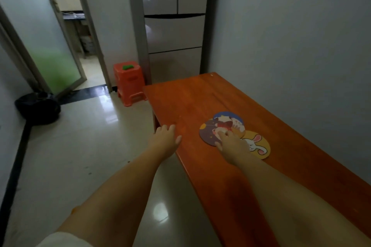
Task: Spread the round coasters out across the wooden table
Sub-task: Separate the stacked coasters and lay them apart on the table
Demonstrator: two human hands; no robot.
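Three round coasters lie overlapping on the wooden table (200, 102). A purple-brown one (207, 133) sits at the left, a blue-rimmed one (230, 120) behind it, and a yellow one with a white rabbit (259, 144) at the right. My right hand (230, 142) rests on the purple-brown coaster with its fingertips pressing down on it, partly covering the yellow one. My left hand (165, 138) hovers at the table's left edge, fingers apart, holding nothing.
The table stands against a white wall on the right. An orange plastic stool (129, 83) stands off the table's far left corner, in front of a refrigerator (174, 26). A dark bag (38, 107) lies on the tiled floor at left.
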